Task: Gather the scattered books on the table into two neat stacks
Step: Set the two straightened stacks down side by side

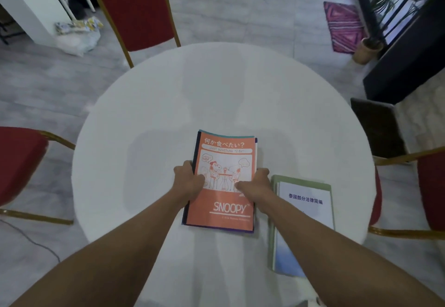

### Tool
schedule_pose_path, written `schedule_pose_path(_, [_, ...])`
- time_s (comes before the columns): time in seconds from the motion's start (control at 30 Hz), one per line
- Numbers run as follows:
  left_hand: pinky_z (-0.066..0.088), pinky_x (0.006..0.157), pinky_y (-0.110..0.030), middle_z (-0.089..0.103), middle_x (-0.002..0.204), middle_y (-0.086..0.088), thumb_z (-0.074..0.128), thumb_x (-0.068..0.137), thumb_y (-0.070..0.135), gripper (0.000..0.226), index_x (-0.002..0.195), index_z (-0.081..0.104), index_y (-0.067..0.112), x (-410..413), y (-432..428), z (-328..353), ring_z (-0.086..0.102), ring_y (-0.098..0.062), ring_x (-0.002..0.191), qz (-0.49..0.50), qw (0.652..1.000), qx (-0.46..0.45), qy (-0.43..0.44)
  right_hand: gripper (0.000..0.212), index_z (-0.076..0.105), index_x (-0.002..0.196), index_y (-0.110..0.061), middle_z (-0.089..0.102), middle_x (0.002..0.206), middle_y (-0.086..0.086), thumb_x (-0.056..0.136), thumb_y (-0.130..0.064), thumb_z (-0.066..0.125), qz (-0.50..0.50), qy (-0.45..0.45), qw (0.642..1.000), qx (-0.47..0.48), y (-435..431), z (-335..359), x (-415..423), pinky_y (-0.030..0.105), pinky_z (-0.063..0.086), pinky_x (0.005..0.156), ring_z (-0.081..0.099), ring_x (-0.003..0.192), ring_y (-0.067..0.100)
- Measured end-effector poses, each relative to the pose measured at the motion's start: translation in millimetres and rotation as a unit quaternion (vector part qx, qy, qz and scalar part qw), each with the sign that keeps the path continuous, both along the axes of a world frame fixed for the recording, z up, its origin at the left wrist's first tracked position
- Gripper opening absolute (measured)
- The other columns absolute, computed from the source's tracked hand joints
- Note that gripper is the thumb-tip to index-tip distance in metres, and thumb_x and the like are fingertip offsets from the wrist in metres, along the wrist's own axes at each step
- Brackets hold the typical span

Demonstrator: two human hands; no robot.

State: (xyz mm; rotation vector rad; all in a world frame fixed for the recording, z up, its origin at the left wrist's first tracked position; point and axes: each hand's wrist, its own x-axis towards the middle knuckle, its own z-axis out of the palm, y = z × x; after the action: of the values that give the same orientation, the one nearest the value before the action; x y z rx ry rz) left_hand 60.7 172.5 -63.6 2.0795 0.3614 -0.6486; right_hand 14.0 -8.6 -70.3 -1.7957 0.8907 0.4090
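Gripping the orange Snoopy book (222,181) from both sides, your left hand (189,180) has its fingers curled around the left edge with the thumb pressed on the cover, and your right hand (256,185) clamps the right edge the same way. That book tops a stack (255,147) lying just below the middle of the frame; a dark cover and a teal one peek out under it along the left, top and bottom edges, so the pile is not quite square.

Just beside your right wrist, toward the lower right, lies the second stack (305,210), a white-covered book with Chinese print on a pale green one, its near end running under your forearm. How many books either pile holds cannot be told.

Outward from there, the round white table (216,94) shows no other loose books. Red chairs (137,8) stand at the top and at both sides of the frame.

By this look you are nearly done: both piles exist, and what seems left is to tap the edges flush and let go.
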Motion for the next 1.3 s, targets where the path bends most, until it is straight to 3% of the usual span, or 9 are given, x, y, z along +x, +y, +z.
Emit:
schedule_pose_path(0.17, [0.058,0.091,-0.048,0.05,0.139,-0.016,0.05,0.096,0.01,0.033,0.129,0.049,0.008,59.0,-25.6,5.0,0.062,-0.034,0.115,-0.044,0.998,0.013,-0.05,0.047,0.037,0.126,-0.014,0.064,0.117,0.007,0.088,-0.008,0.064,-0.022,-0.058,0.997,-0.044,-21.7,9.8,53.8,0.029,0.054,0.06,0.067,0.091,0.023])
schedule_pose_path(0.27, [0.057,0.092,-0.046,0.052,0.138,-0.016,0.049,0.097,0.009,0.03,0.127,0.052,0.006,94.8,-39.2,3.5,0.062,-0.032,0.115,-0.064,0.995,0.018,-0.076,0.045,0.044,0.129,-0.011,0.064,0.122,0.01,0.088,-0.007,0.062,-0.031,-0.074,0.995,-0.064,-34.6,11.5,87.0,0.041,0.061,0.077,0.069,0.099,0.028])
schedule_pose_path(0.6, [0.054,0.098,-0.049,0.051,0.137,-0.019,0.049,0.097,0.008,0.03,0.126,0.051,0.003,191.1,-62.2,-30.5,0.058,-0.034,0.119,-0.118,0.984,0.061,-0.115,0.038,0.055,0.127,-0.007,0.056,0.128,0.015,0.089,-0.005,0.055,-0.028,-0.066,0.99,-0.119,-53.5,-19.9,174.7,0.046,0.062,0.081,0.067,0.1,0.032])
schedule_pose_path(0.7, [0.051,0.102,-0.046,0.044,0.139,-0.018,0.049,0.098,0.011,0.033,0.13,0.046,0.004,200.2,-62.6,-45.3,0.052,-0.034,0.125,-0.142,0.978,0.085,-0.125,0.035,0.053,0.126,-0.01,0.051,0.133,0.013,0.091,-0.013,0.056,-0.02,-0.044,0.987,-0.15,-50.3,-32.0,183.3,0.047,0.056,0.093,0.058,0.116,0.031])
schedule_pose_path(0.8, [0.047,0.1,-0.039,0.045,0.139,-0.015,0.049,0.099,0.019,0.037,0.133,0.041,0.009,197.2,-63.1,-56.2,0.047,-0.031,0.128,-0.146,0.972,0.107,-0.151,0.048,0.042,0.14,-0.014,0.038,0.142,0.008,0.095,-0.029,0.051,0.007,-0.011,0.978,-0.209,-47.7,-40.8,183.2,0.047,0.043,0.107,0.043,0.13,0.028])
schedule_pose_path(0.9, [0.048,0.087,-0.031,0.052,0.134,-0.01,0.049,0.1,0.022,0.029,0.126,0.041,0.013,191.2,-62.3,-62.8,0.05,-0.027,0.126,-0.15,0.966,0.108,-0.181,0.049,0.04,0.141,-0.014,0.035,0.141,0.008,0.097,-0.034,0.048,0.012,-0.009,0.976,-0.218,-47.3,-44.6,182.8,0.045,0.041,0.109,0.04,0.13,0.026])
schedule_pose_path(1.0, [0.044,0.076,-0.028,0.05,0.133,-0.011,0.047,0.1,0.027,0.029,0.126,0.039,0.016,191.8,-60.2,-59.2,0.054,-0.026,0.12,-0.159,0.966,0.128,-0.158,0.048,0.038,0.139,-0.014,0.035,0.14,0.008,0.098,-0.036,0.047,0.032,0.006,0.973,-0.227,-47.1,-43.6,185.4,0.044,0.041,0.108,0.04,0.13,0.025])
schedule_pose_path(1.2, [0.048,0.071,-0.03,0.056,0.128,-0.013,0.051,0.099,0.027,0.037,0.13,0.037,0.013,198.8,-60.4,-43.1,0.062,-0.028,0.11,-0.2,0.959,0.169,-0.111,0.066,0.02,0.155,-0.012,0.03,0.151,0.01,0.099,-0.038,0.045,0.058,0.014,0.974,-0.217,-47.6,-38.9,180.0,0.046,0.039,0.111,0.035,0.137,0.027])
schedule_pose_path(1.3, [0.051,0.072,-0.032,0.056,0.13,-0.011,0.052,0.098,0.027,0.042,0.134,0.036,0.013,194.0,-60.8,-33.0,0.062,-0.028,0.111,-0.21,0.957,0.162,-0.122,0.066,0.023,0.154,-0.011,0.032,0.154,0.011,0.099,-0.04,0.045,0.053,0.011,0.974,-0.221,-52.0,-33.0,170.1,0.048,0.039,0.11,0.037,0.138,0.029])
